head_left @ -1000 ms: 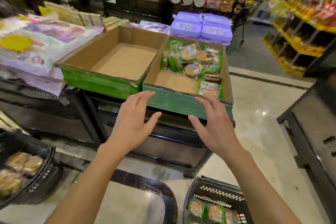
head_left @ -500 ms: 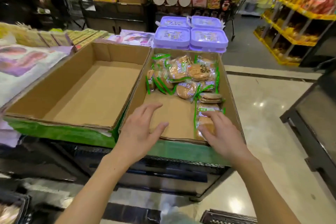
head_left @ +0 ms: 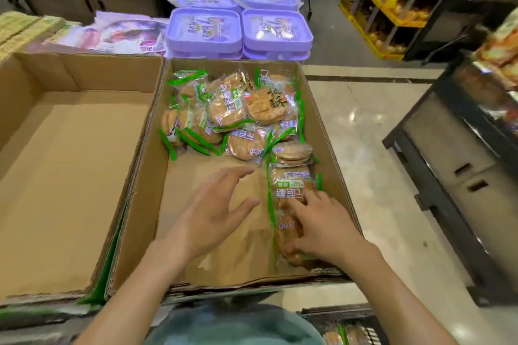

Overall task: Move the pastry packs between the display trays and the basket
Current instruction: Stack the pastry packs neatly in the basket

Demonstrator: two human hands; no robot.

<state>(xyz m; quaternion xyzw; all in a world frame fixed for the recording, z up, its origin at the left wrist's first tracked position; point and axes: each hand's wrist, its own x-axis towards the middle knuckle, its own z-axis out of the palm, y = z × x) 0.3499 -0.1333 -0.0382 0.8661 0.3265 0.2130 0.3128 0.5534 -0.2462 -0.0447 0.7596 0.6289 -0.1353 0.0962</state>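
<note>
Basket (head_left: 350, 328): black, lower edge of view, nearest the person, below the right forearm; green-edged packs partly visible inside.

Right hand (head_left: 322, 228): inside the right cardboard tray (head_left: 330, 131), fingers (head_left: 301, 204) bent and resting on a long pastry pack (head_left: 290, 196) that lies along the tray's right wall; thumb side hidden, so a full grip cannot be told.

Left hand (head_left: 208, 217): over the bare tray floor just left of that pack, fingers spread apart and straight, holding nothing.

Pile of pastry packs (head_left: 232, 112): beyond both hands, filling the far half of the same tray; clear wrappers with green edges, round biscuits inside.

Left cardboard tray (head_left: 70, 78): beside the left hand, touching the right tray.

Purple lidded tubs (head_left: 238, 28): four, stacked beyond the trays.

Yellow shelving (head_left: 392, 8): far right, across the aisle floor.
</note>
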